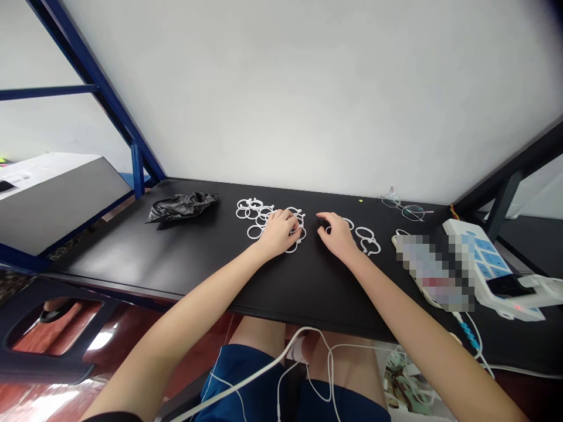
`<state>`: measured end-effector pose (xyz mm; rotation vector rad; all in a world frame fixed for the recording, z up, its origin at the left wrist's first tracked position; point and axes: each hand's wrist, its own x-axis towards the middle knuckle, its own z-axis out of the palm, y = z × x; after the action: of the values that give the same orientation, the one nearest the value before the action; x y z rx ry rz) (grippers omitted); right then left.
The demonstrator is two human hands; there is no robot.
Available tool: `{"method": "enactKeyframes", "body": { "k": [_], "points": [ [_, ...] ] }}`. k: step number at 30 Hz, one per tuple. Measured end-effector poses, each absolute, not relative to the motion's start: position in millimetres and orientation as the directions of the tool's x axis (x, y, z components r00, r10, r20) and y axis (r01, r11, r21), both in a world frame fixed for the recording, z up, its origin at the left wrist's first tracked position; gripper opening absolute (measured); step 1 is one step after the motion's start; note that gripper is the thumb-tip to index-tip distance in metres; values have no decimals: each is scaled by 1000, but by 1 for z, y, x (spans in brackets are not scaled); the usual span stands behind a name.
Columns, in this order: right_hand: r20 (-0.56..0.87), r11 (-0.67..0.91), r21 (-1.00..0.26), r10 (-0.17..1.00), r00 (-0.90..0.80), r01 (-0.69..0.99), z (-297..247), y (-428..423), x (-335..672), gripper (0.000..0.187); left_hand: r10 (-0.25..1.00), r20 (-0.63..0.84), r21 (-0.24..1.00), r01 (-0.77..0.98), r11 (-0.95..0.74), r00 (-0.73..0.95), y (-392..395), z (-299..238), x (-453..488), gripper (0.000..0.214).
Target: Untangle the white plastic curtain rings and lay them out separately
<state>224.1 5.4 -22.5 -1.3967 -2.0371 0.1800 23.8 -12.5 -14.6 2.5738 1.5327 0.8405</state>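
Note:
A cluster of white plastic rings with small knobs (248,202) lies on the black tabletop (211,252). My left hand (279,232) rests over the right part of this cluster, thumb and fingers curled around a white ring; the palm hides some rings below. To the right, my right hand (338,235) hovers low with thumb and index finger apart and nothing visible between them. Beside and partly behind it lies a smaller group of similar white rings (370,240), some covered by the hand.
A crumpled black plastic bag (182,206) lies on the left. Eyeglasses (401,206) sit near the wall at the back right. A phone (433,275), its screen blurred, and a white power strip (488,264) occupy the right side. White cables (325,346) hang across my lap.

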Motion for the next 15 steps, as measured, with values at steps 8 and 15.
{"method": "enactKeyframes", "body": {
  "k": [8,15],
  "points": [
    [392,293,-391,911,-130,873,-20,3,225,30,820,432,276,811,-516,374,-12,-16,23,11],
    [396,365,-437,899,-188,822,-23,7,229,33,819,434,273,812,-517,376,-11,-18,23,12]
  ]
}}
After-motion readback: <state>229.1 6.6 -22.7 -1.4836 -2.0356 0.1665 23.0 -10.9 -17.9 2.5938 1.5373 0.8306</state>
